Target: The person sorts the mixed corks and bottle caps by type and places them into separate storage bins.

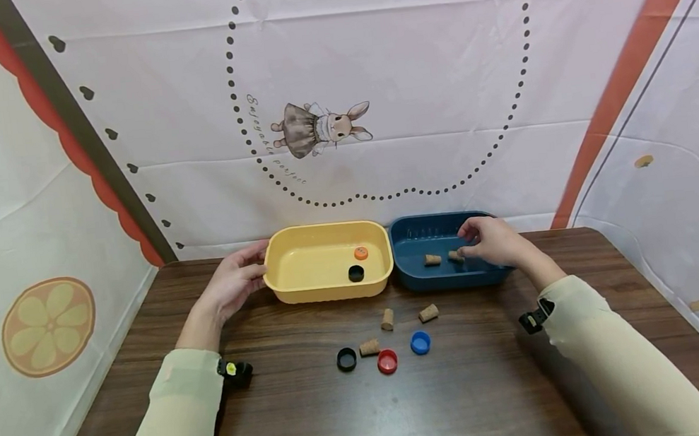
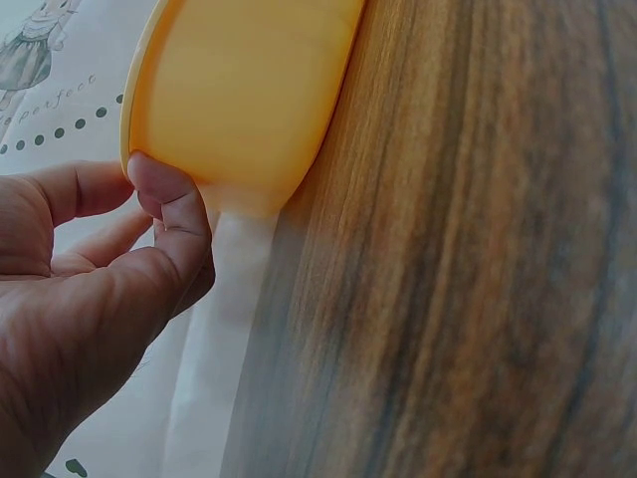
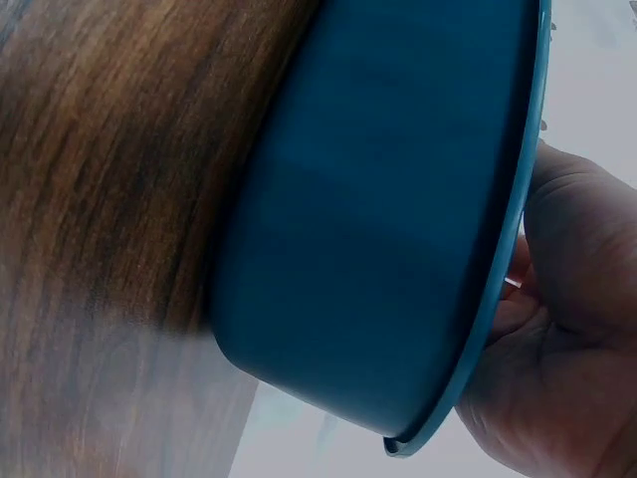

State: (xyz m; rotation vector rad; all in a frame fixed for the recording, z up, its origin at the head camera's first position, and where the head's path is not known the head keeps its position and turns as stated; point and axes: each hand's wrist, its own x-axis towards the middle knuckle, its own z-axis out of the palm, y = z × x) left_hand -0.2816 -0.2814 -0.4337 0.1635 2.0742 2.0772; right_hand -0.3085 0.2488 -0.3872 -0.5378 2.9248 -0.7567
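At its left end, the yellow basin [image 1: 332,294] has its rim pinched between the thumb and fingers of my left hand [image 1: 234,280]. An orange cap [image 1: 361,253] and a black cap [image 1: 356,273] lie inside that basin. Over the right part of the blue basin [image 1: 452,281] is my right hand [image 1: 494,240], thumb and fingertips apart. Just beside the thumb, a cork [image 1: 456,256] rests on the basin floor, and another cork [image 1: 433,260] lies to its left. In the right wrist view, the basin wall [image 3: 368,229] hides the fingertips.
On the wooden table [image 1: 294,423], in front of the basins, lie three corks [image 1: 387,319], a black cap [image 1: 346,359], a red cap [image 1: 387,361] and a blue cap [image 1: 420,342]. The basins stand side by side near a printed cloth [image 1: 439,95] at the back.
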